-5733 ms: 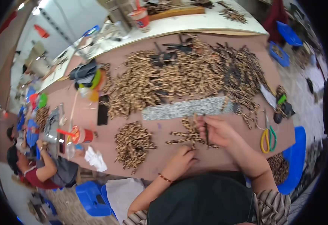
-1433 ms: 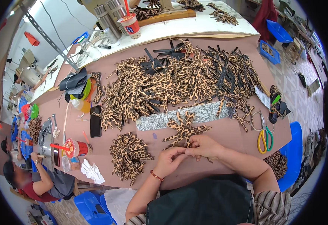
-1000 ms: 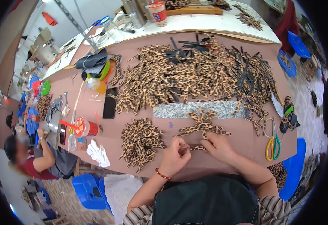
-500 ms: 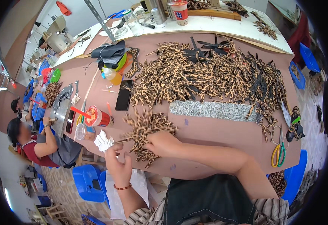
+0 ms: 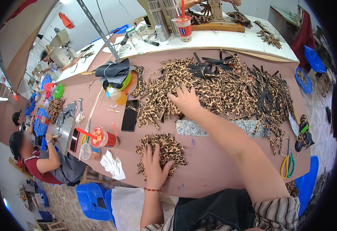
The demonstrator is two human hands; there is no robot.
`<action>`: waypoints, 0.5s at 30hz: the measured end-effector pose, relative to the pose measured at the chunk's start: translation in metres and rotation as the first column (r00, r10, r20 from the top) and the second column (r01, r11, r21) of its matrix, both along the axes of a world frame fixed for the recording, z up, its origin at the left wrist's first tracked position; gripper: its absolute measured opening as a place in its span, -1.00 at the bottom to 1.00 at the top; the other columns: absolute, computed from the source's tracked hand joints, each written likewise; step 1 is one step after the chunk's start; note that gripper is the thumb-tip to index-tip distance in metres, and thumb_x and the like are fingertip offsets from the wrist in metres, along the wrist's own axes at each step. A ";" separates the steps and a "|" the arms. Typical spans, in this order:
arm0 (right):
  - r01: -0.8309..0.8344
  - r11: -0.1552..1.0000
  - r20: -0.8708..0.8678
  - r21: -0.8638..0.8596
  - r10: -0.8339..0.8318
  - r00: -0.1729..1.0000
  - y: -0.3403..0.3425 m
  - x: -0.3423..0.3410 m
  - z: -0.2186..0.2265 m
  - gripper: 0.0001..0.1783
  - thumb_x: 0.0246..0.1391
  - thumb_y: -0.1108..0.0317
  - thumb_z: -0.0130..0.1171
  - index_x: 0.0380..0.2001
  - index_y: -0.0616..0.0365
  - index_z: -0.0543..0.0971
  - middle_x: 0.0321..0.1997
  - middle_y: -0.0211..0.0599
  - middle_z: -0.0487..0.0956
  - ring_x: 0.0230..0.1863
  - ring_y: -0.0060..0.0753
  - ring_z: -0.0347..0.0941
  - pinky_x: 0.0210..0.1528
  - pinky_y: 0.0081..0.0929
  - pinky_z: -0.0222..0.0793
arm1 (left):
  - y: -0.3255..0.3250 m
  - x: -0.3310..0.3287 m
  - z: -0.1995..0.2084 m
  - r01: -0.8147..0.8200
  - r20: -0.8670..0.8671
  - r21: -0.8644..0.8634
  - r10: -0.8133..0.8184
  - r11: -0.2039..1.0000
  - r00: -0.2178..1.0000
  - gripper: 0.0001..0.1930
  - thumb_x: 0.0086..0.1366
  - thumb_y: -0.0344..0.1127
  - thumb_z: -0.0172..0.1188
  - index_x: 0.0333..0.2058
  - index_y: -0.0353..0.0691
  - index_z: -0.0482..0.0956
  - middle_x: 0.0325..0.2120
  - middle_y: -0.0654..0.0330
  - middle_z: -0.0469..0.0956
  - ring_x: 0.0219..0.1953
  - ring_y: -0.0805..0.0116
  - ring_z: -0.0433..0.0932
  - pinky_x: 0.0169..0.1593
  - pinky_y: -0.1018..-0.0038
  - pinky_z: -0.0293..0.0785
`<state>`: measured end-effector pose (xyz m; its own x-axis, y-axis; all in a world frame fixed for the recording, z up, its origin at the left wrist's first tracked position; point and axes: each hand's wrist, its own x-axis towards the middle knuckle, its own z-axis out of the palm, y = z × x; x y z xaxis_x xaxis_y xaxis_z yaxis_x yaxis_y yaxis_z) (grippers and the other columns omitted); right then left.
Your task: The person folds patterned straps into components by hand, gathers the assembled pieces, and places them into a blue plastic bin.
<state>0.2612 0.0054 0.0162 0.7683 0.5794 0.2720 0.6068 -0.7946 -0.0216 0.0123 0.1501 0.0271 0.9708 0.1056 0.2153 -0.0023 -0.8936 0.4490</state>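
Note:
My left hand [image 5: 155, 164] lies with its fingers stretched out on a small heap of leopard-print fabric strips [image 5: 175, 149] near the table's front edge. Farther back, my right hand [image 5: 186, 101] rests on the left part of a wide pile of leopard-print strips [image 5: 230, 86], fingers spread, and nothing is visibly gripped in it. Black strips [image 5: 266, 94] are mixed into that pile. Under my right forearm runs a speckled grey stone slab [image 5: 191, 128], partly hidden by the arm.
Left of the pile lie a black phone [image 5: 129, 120] and a yellow liquid bottle [image 5: 119, 96]. A red cup [image 5: 106, 137] with a straw and crumpled white paper [image 5: 112, 164] stand near the left edge. Scissors [image 5: 288, 161] lie at right. A co-worker [image 5: 47, 154] sits at left.
My right hand has left the small heap and moved up onto the wide pile. My left hand, formerly raised beside the heap at strip ends, now lies flat on it. The view has shifted slightly.

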 end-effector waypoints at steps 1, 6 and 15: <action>-0.038 0.999 -0.043 -0.027 0.037 0.998 -0.006 0.016 0.005 -0.65 0.05 0.37 0.04 -0.04 -0.03 0.38 -0.15 -0.04 0.49 0.00 -0.03 0.40 -0.07 0.10 0.30 | 0.001 0.000 -0.007 0.013 -0.036 0.028 -0.012 1.000 0.999 -0.28 0.08 -0.13 0.30 0.19 -0.22 0.25 0.21 -0.22 0.11 0.25 -0.27 0.03 0.27 0.03 -0.04; -0.068 0.918 -0.177 0.390 0.147 0.973 -0.064 0.061 0.055 -0.88 0.00 0.43 0.06 -0.34 0.07 0.52 -0.38 -0.21 0.58 -0.23 -0.13 0.54 -0.20 -0.31 0.46 | 0.013 -0.006 0.001 -0.026 0.070 -0.199 0.041 0.980 0.997 -0.32 0.07 -0.24 0.31 0.16 -0.26 0.28 0.21 -0.20 0.12 0.26 -0.20 0.08 0.27 0.10 0.02; -0.593 0.805 -0.231 -0.001 0.577 0.784 -0.194 -0.054 0.059 -0.43 -0.18 0.45 0.19 0.02 -0.12 0.43 0.17 -0.42 0.39 0.29 -0.28 0.18 0.33 -0.13 0.05 | -0.001 0.017 0.036 0.034 0.294 -0.301 0.059 0.953 0.954 -0.59 0.09 -0.43 0.25 -0.04 -0.31 0.43 0.00 -0.07 0.42 0.13 -0.04 0.32 0.20 0.21 0.19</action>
